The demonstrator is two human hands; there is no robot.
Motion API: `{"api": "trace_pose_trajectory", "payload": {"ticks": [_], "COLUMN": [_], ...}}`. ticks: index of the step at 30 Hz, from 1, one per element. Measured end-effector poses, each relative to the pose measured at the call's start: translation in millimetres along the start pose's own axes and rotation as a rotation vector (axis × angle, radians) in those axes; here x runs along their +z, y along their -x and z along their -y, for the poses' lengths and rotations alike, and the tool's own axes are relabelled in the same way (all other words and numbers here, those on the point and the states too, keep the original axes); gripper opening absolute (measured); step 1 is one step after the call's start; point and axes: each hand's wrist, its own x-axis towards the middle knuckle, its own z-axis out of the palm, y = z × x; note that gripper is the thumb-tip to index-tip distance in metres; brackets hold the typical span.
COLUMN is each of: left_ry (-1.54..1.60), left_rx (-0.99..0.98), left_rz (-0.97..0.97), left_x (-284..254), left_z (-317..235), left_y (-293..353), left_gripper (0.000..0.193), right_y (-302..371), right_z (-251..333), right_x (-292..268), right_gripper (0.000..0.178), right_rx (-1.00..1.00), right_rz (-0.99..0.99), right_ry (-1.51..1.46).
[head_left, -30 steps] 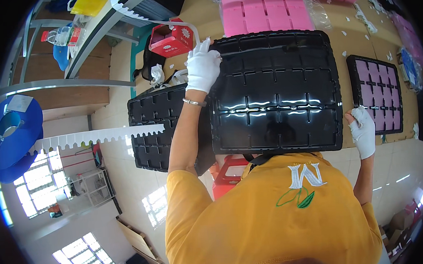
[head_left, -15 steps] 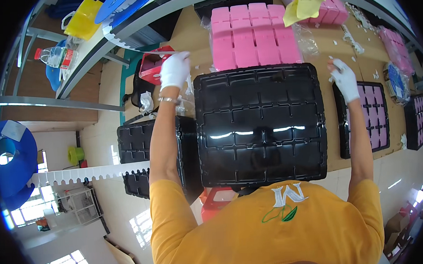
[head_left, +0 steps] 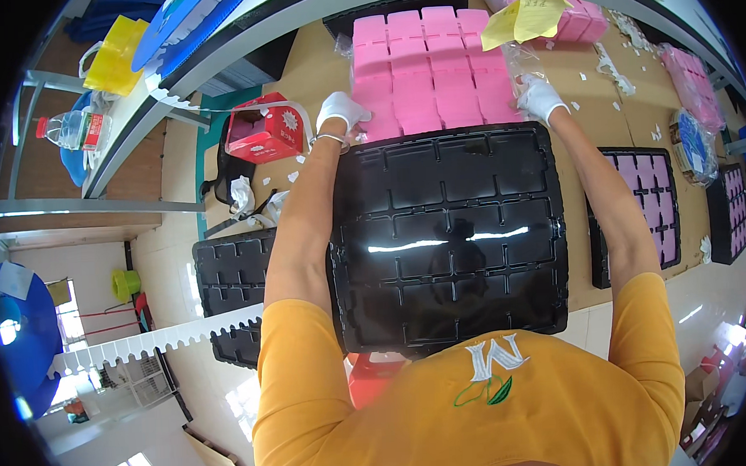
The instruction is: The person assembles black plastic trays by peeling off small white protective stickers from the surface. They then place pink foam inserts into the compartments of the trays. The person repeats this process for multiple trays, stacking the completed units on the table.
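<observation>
A slab of pink foam blocks [head_left: 432, 68] lies on the brown board beyond a stack of black plastic trays [head_left: 453, 254], its surface divided by slits. My left hand [head_left: 343, 111], in a white glove, is closed at the slab's near left corner. At its right edge, my right hand [head_left: 540, 98], also gloved, has its fingers curled against the foam beside some clear film. Part of each hand's grip is hidden. The topmost black tray is glossy and ribbed, and sits between my forearms.
A red box [head_left: 264, 129] stands left of my left hand. Black trays holding pink foam [head_left: 656, 196] lie at the right. A metal shelf edge [head_left: 313, 4] crosses overhead, with yellow paper [head_left: 526, 20] hanging from it. White scraps litter the board. A toothed white strip [head_left: 157, 346] juts in from the left.
Both hands have come inward, the left from near the red box and the right from beside the right-hand tray, onto the sides of the pink foam. The view has shifted slightly.
</observation>
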Motion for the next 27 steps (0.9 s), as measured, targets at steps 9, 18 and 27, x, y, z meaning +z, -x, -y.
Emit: {"api": "trace_pose_trajectory", "payload": {"ticks": [9, 18, 27], "left_ry": [0.002, -0.044, 0.762], "left_rx": [0.158, 0.338, 0.097], "left_rz": [-0.262, -0.546, -0.051], "left_x": [6.8, -1.7, -14.7], "left_z": [15.2, 8.2, -2.3], "left_y": [-0.5, 12.2, 18.3], "left_gripper": [0.028, 0.023, 0.02], "right_y": [21.9, 25.3, 24.3], "right_z": [21.9, 0.7, 20.6], "right_x": [-21.1, -36.3, -31.2], "right_gripper": [0.009, 0.021, 0.036], "right_rx": [0.141, -0.067, -0.341], "right_rz": [0.059, -0.158, -0.138], "right_ry": [-0.4, 0.005, -0.109]}}
